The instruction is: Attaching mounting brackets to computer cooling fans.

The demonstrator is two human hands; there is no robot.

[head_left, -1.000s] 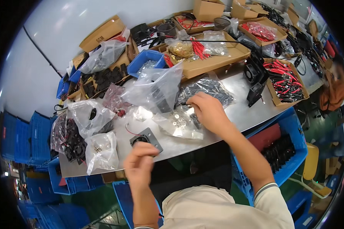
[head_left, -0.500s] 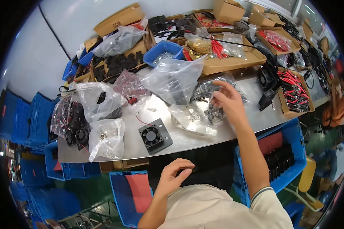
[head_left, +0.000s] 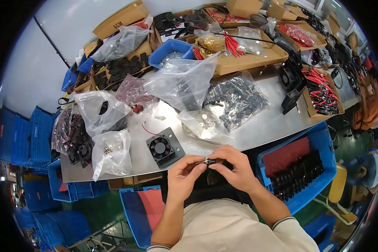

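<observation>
I have the left hand (head_left: 181,178) and right hand (head_left: 236,169) jointly pinching a small dark part (head_left: 208,161), right of the black fan (head_left: 160,148) on the tabletop (head_left: 259,131).

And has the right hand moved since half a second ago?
Yes: the right hand came from over the bag of black parts to the near table edge.

They wear a cream, short-sleeved shirt (head_left: 227,222), lightly creased across the front; the sleeve hems (head_left: 283,222) are narrowly edged in dark, and both forearms (head_left: 268,206) are bare.
</observation>
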